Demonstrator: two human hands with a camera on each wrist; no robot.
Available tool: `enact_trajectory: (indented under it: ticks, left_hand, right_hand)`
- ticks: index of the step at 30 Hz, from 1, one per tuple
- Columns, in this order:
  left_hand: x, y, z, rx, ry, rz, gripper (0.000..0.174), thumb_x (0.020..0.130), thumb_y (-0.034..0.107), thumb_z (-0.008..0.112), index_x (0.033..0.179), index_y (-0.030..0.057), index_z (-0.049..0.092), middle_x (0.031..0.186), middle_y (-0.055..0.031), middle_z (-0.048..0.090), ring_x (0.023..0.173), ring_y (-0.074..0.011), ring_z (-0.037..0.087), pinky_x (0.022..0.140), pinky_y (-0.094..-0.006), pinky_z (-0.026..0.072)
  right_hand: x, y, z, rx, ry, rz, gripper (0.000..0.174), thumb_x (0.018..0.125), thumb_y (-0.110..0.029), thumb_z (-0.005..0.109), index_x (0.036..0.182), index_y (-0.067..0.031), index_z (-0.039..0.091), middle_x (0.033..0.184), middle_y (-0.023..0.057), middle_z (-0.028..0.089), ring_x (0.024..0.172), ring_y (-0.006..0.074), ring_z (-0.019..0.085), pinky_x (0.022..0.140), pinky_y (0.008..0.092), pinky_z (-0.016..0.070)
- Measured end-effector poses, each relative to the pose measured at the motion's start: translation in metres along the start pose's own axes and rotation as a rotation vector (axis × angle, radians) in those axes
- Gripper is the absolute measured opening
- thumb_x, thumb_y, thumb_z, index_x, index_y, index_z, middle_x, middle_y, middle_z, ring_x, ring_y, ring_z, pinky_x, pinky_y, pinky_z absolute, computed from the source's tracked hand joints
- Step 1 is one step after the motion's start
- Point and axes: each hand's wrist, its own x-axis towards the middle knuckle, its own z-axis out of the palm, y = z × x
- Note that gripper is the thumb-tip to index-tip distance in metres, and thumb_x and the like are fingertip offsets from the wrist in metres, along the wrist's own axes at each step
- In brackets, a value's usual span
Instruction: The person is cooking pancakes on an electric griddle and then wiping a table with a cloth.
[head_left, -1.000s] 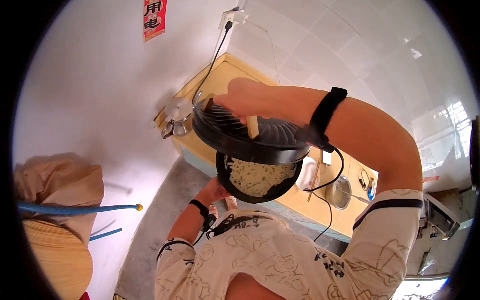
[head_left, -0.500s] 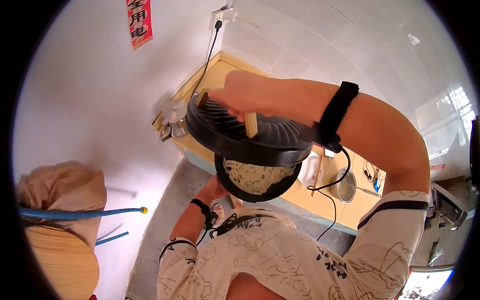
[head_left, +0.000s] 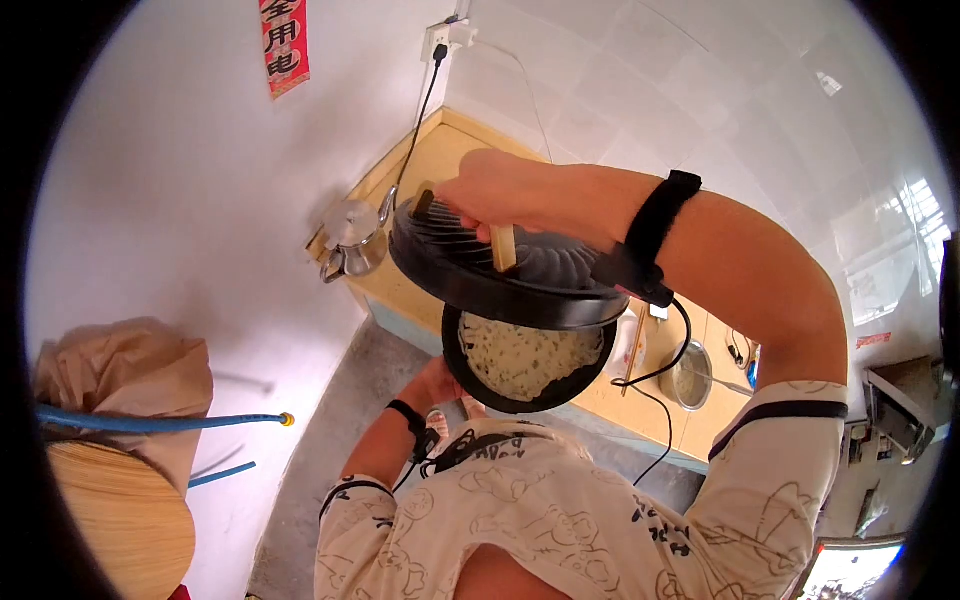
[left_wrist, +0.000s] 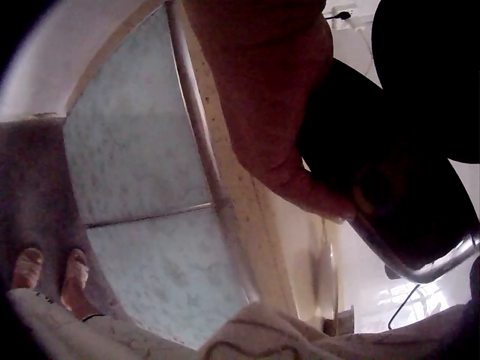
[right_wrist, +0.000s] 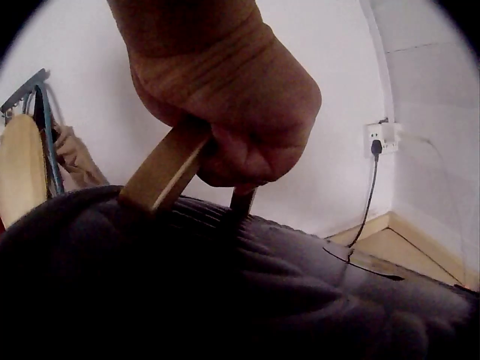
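In the head view my right hand [head_left: 492, 190] grips the wooden handle [head_left: 503, 250] of a large black lid [head_left: 520, 306] with swirling ridges. The right wrist view shows the fingers curled round that handle [right_wrist: 161, 171]. Below the lid, partly hidden by it, a round black pan [head_left: 456, 360] holds a pale, flat layer of dough or batter [head_left: 530, 352] with green flecks. My left hand [head_left: 437, 382] holds the pan's left side. Seen from the left wrist, the left thumb lies along the rim of the dark pan [left_wrist: 409, 187]; the other fingers are hidden.
A metal kettle [head_left: 358, 240] stands on the wooden counter [head_left: 440, 150] in the corner. To the right are a white dish [head_left: 622, 345], chopsticks [head_left: 638, 340] and a metal bowl [head_left: 686, 378] with a utensil in it. A black cord [head_left: 418, 125] runs up to a wall socket.
The lid and pan have shifted slightly to the right, and the layer in the pan shows a little differently under the lid's edge. Both hands keep their holds.
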Motion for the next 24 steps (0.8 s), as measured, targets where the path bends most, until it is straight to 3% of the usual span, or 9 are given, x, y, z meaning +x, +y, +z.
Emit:
enact_trajectory:
  ticks: [6, 8, 14, 17, 19, 24]
  left_hand:
    - [-0.007, 0.001, -0.002, -0.064, -0.013, 0.032, 0.044, 0.095, 0.034, 0.035, 0.123, 0.0034, 0.047, 0.12, -0.0126, 0.055, 0.102, -0.0254, 0.058, 0.086, -0.0384, 0.0496]
    - [-0.015, 0.007, -0.001, -0.101, 0.002, 0.066, 0.045, 0.095, 0.034, 0.033, 0.124, 0.0023, 0.046, 0.12, -0.0138, 0.055, 0.1, -0.0275, 0.059, 0.084, -0.0399, 0.0503]
    - [-0.046, 0.044, -0.009, 0.239, 0.184, 0.1, 0.06, 0.092, 0.051, 0.031, 0.123, 0.0021, 0.047, 0.111, -0.0179, 0.058, 0.091, -0.0303, 0.062, 0.078, -0.0414, 0.0526]
    - [-0.059, 0.063, -0.001, 0.359, 0.243, 0.099, 0.067, 0.09, 0.058, 0.029, 0.12, 0.0014, 0.049, 0.1, -0.017, 0.062, 0.081, -0.0284, 0.063, 0.071, -0.0391, 0.0534]
    - [-0.07, 0.076, 0.015, 0.463, 0.292, 0.118, 0.068, 0.089, 0.061, 0.029, 0.113, 0.0017, 0.052, 0.088, -0.0142, 0.063, 0.069, -0.024, 0.062, 0.06, -0.0354, 0.0522]
    - [-0.078, 0.093, 0.037, 0.512, 0.368, 0.183, 0.06, 0.09, 0.059, 0.028, 0.106, 0.0069, 0.055, 0.074, -0.007, 0.058, 0.057, -0.0167, 0.053, 0.048, -0.0306, 0.0462]
  right_hand:
    - [-0.001, 0.011, -0.008, 0.013, 0.047, 0.03, 0.032, 0.082, -0.032, 0.049, 0.073, -0.0032, 0.059, 0.064, 0.0035, 0.054, 0.05, 0.0139, 0.053, 0.041, 0.0309, 0.0367]
    - [0.003, 0.023, -0.01, 0.138, 0.059, 0.033, 0.032, 0.082, -0.032, 0.051, 0.077, -0.0024, 0.061, 0.063, 0.0036, 0.054, 0.049, 0.0135, 0.051, 0.041, 0.0297, 0.0364]
    - [0.01, 0.071, -0.018, 0.237, 0.077, 0.027, 0.036, 0.083, -0.033, 0.049, 0.083, -0.0002, 0.062, 0.058, 0.0015, 0.049, 0.047, 0.0122, 0.048, 0.045, 0.0276, 0.0359]
    - [-0.002, 0.084, -0.024, 0.293, 0.108, 0.04, 0.038, 0.085, -0.034, 0.047, 0.085, 0.0007, 0.062, 0.057, 0.0001, 0.047, 0.046, 0.0108, 0.045, 0.045, 0.0267, 0.033]
    - [-0.003, 0.096, -0.026, 0.348, 0.116, 0.029, 0.039, 0.085, -0.035, 0.047, 0.087, 0.0008, 0.061, 0.057, -0.0003, 0.047, 0.046, 0.01, 0.044, 0.045, 0.0265, 0.0317]
    - [-0.008, 0.121, -0.028, 0.488, 0.137, 0.014, 0.039, 0.085, -0.036, 0.047, 0.09, 0.0012, 0.06, 0.056, -0.0016, 0.045, 0.046, 0.0088, 0.043, 0.045, 0.0262, 0.0302]
